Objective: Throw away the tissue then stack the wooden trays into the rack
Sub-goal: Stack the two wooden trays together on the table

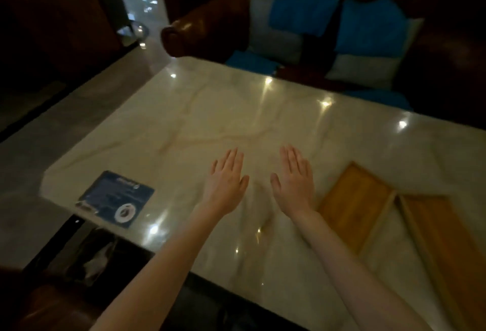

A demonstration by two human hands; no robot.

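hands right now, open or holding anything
left hand: open, flat, palm down, holding nothing.
right hand: open, flat, palm down, holding nothing.

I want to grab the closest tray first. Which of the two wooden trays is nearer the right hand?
The left tray, beside the right hand and wrist. The other tray lies beyond it, toward the table's right edge.
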